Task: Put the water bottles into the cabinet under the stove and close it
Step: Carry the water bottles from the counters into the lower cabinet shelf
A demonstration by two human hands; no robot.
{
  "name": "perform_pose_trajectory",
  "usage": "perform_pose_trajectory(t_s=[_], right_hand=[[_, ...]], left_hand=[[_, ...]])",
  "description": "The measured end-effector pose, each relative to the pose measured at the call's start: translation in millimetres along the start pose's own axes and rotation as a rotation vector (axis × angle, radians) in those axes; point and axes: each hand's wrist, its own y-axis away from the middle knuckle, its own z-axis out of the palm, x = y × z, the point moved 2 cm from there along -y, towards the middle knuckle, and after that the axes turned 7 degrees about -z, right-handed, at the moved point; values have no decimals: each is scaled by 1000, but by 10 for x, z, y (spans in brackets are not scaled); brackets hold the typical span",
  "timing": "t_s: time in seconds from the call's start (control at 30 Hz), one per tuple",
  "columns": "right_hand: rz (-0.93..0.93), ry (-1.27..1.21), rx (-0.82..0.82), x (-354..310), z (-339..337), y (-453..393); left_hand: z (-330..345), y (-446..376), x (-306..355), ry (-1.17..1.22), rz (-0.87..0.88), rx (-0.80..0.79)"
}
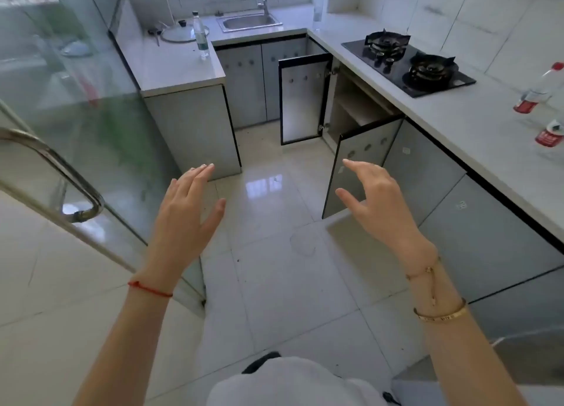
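A narrow tiled kitchen runs away from the camera, with a pale L-shaped counter wrapping from twelve o'clock round to three. In the head view, the only one given, the black gas stove sits on that counter at about one o'clock, and the cabinet under the stove stands open beneath it: the far door and the near door both swing out over the floor, with a bare shelf visible inside.

No bottle is in the cabinet as far as can be seen. A green-labelled bottle stands upright on the left counter at eleven o'clock. Two red-labelled bottles sit at three o'clock on the right counter, cut by the frame edge; the upper one looks tilted, though the wide-angle blur there makes that uncertain. A pale shape near the window at twelve o'clock may be a fourth bottle.

The left hand hangs in the air above the floor, fingers spread and straight, holding nothing. The right hand hovers just in front of the near door, fingers loosely apart and empty.

The step in hand is judged to be fetching the first bottle. Doing it well likely means reaching right to three o'clock for the closest red-labelled bottles, wrapping each round its middle, and stepping around the near door's edge rather than bumping it. Stand them upright well back on the shelf so both doors can close.
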Motion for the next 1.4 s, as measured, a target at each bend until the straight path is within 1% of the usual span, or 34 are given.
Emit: perform_pose_trajectory(t_s=[0.07, 0.27, 0.5, 0.63, 0.83, 1.07, 1.27, 1.4], right_hand=[[2, -6, 6, 60, 24, -43], [19, -13, -53, 315, 240, -301], [51, -31, -109, 699, 708, -994], [53, -52, -127, 899, 965, -1721], [10, -62, -110, 1179, 1337, -3160], [1, -65, -111, 1568, 1649, -4398], [37, -102, -116, 2108, 1973, -5259], [34, -123, -115, 2545, 2224, -6015]], left_hand=[[47, -42, 23, 11, -18, 9], [256, -273, -43, 11, -55, 2], [709, -1003, -321, 24, -87, -6], [964, -1692, -580, 33, -105, -4], [1207, -3034, -945, 35, -104, 18], [1509, -4299, -1175, 32, -106, -30], [1944, -5235, -1321, 37, -134, -55], [2310, -5964, -1407, 31, -160, -53]])
